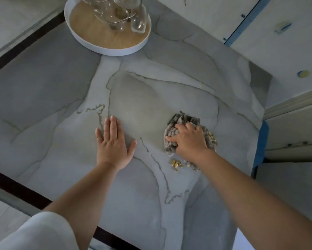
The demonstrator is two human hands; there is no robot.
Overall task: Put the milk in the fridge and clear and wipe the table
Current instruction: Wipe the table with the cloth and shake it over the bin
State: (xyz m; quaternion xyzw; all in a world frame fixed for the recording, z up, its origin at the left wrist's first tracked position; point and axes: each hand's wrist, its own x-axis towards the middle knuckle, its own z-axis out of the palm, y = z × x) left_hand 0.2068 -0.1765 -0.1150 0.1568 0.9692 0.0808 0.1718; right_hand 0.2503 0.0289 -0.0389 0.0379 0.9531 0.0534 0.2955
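A grey marbled table [65, 98] fills the view. My right hand [189, 139] grips a bunched grey fluffy cloth [178, 121] and presses it onto the table near the right edge. Small yellow crumbs [176, 164] lie on the table just below the cloth, and a few more crumbs [212, 137] show at the cloth's right side. My left hand [113, 143] lies flat on the table, palm down with fingers straight, a hand's width left of the cloth. No milk is in view.
A round white tray [115, 49] with a wooden base stands at the table's far edge, holding several clear glass vessels [119, 13]. The table's right edge [263, 109] drops off to a pale floor with blue tape [262, 141]. A dark frame borders the table's left side.
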